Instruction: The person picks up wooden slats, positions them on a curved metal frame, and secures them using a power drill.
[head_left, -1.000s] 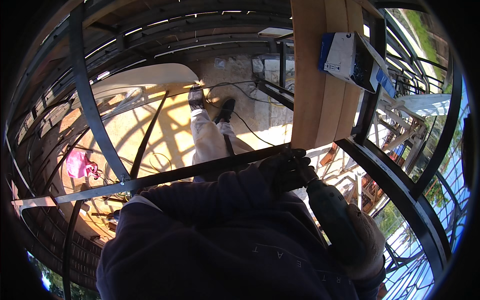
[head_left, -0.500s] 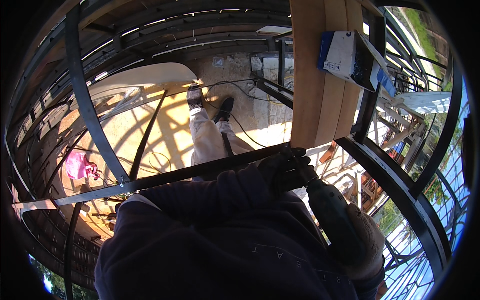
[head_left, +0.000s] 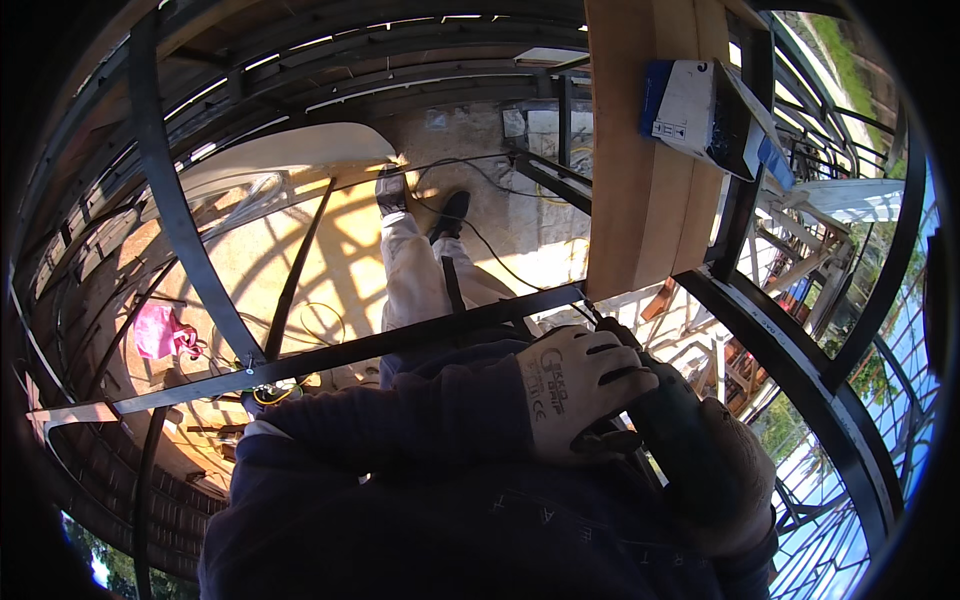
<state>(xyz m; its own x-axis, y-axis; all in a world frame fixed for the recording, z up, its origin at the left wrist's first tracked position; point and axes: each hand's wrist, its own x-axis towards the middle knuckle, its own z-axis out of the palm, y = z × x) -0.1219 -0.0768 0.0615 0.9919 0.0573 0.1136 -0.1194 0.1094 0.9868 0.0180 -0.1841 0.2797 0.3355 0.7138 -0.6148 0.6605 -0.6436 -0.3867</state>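
Note:
My right hand [head_left: 740, 475], in a pale work glove, is wrapped round the rear of a dark green power drill [head_left: 670, 425]. The drill's front points up and left toward a dark metal bar [head_left: 430, 338] that crosses in front of my body. My left hand [head_left: 580, 390], gloved in pale fabric with dark fingertips, lies across the front part of the drill with its fingers curled against it. That hand hides most of the chuck, and deep shadow covers the trigger and handle.
Wooden planks [head_left: 650, 230] beyond the bar carry an opened white-and-blue box [head_left: 690, 110]. Dark metal beams [head_left: 790, 350] frame the right side, with open structure below. A black cable [head_left: 490, 245] trails over the floor by my feet. A pink bag [head_left: 160, 332] lies at left.
My left hand has turned its back upward and shifted from the chuck end onto the drill's front body. The right hand keeps its hold, and the drill has barely moved.

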